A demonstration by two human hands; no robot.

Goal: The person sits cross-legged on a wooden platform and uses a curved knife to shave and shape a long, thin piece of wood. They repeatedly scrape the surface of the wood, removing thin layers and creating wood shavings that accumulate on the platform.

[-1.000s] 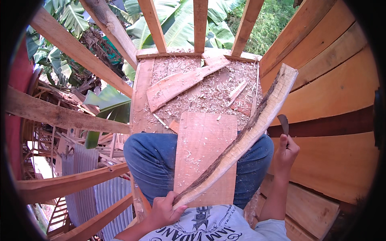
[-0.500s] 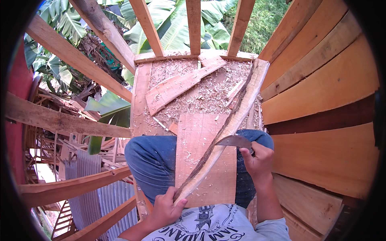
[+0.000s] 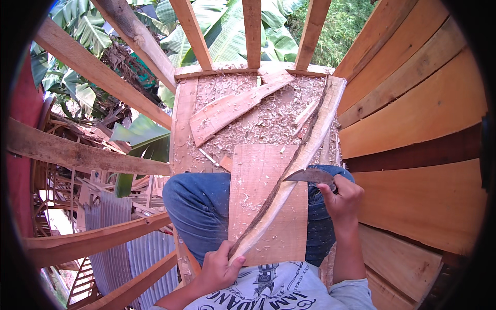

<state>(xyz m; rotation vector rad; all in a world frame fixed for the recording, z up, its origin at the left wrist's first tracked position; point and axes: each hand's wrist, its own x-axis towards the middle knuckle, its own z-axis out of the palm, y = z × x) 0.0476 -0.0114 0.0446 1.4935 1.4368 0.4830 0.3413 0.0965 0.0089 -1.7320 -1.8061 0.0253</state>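
Observation:
My left hand (image 3: 220, 267) is closed round the near end of a long, slightly curved wood strip (image 3: 316, 134) with dark bark along its left edge. The strip slants away to the far right, over a flat board (image 3: 251, 206) that rests across my lap. My right hand (image 3: 344, 195) grips a curved knife (image 3: 309, 176) by its handle, which the fingers mostly hide. The dark blade points left, and its tip lies at the pale face of the strip, about midway along it.
Wood shavings (image 3: 243, 129) litter the plank floor ahead, where a broad offcut (image 3: 240, 107) lies. Upright slats (image 3: 252, 36) rail off the far side, with banana leaves beyond. A plank wall (image 3: 418, 191) rises close on the right. Corrugated sheets (image 3: 150, 263) show below left.
My right hand and the knife have moved slightly to the right and a little farther away. The left hand keeps its hold, and the view has shifted slightly.

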